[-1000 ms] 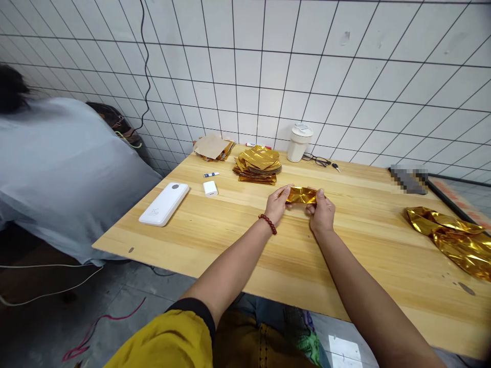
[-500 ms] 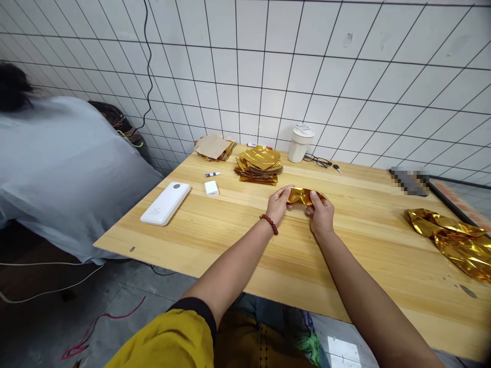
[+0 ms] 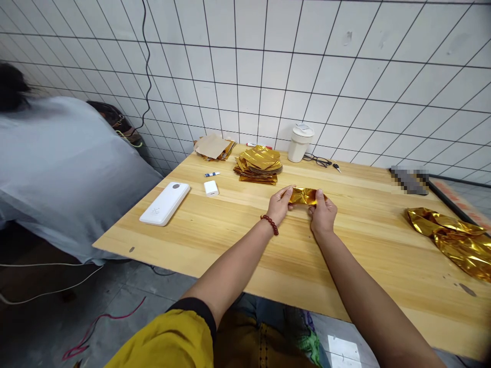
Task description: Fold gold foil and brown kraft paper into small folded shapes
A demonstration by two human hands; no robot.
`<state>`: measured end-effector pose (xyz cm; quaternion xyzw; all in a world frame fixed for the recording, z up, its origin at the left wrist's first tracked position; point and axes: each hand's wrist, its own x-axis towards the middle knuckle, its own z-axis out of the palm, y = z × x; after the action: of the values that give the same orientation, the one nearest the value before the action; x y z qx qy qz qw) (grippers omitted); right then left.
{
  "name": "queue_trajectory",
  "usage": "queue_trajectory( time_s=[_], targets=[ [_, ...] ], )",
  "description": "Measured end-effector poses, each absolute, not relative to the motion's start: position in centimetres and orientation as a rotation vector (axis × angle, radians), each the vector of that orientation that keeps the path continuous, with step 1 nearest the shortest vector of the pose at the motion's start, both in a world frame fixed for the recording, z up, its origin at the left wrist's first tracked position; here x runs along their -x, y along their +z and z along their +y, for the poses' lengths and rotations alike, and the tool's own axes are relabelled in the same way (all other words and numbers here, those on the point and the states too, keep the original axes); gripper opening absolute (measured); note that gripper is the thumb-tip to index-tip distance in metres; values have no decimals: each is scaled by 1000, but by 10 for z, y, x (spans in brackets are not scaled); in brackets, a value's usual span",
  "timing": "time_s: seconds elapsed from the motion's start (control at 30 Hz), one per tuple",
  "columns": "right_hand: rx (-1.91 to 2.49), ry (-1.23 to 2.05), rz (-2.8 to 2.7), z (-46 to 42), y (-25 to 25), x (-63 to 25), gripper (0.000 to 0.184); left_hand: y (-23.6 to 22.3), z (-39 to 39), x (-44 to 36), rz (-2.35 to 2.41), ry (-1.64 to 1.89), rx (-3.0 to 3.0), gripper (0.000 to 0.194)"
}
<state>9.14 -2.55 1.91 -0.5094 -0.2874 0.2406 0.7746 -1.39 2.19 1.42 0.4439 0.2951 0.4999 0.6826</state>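
Observation:
A strip of shiny gold foil paper (image 3: pixel 303 196) is stretched between my two hands, above the middle of the wooden table (image 3: pixel 230 225). My left hand (image 3: pixel 280 203), with a red bead bracelet at the wrist, pinches its left end. At the other end, my right hand (image 3: pixel 322 210) grips it with the thumb on top; the fingers beneath are partly hidden. Just behind and left of my hands lies a stack of gold foil sheets (image 3: pixel 259 164). Another pile, topped by a tan sheet (image 3: pixel 212 147), sits farther left.
At left lie a white power bank (image 3: pixel 164 204), a white charger (image 3: pixel 210 188) and a small blue-white tube (image 3: pixel 212 175). A white cup (image 3: pixel 300 143), glasses (image 3: pixel 320 161) and a key (image 3: pixel 336 167) stand along the wall. Crumpled gold foil (image 3: pixel 452 240) lies right. A person (image 3: pixel 72 168) sits left.
Both hands have shifted very slightly right with the gold foil paper. More of the strip's flat face shows between them. Both keep their hold.

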Motion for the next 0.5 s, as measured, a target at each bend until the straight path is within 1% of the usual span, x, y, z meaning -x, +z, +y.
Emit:
queue_trajectory(
  time_s=[0.1,0.3,0.5],
  targets=[
    [1088,539,-618,-26,21,-91,47,15,22,15,648,1137,-991,42],
    [1100,548,-616,-25,22,-90,47,13,22,14,653,1094,-1063,47],
    [1138,521,-685,-26,20,-87,51,15,22,15,688,1145,-1014,43]
  ],
)
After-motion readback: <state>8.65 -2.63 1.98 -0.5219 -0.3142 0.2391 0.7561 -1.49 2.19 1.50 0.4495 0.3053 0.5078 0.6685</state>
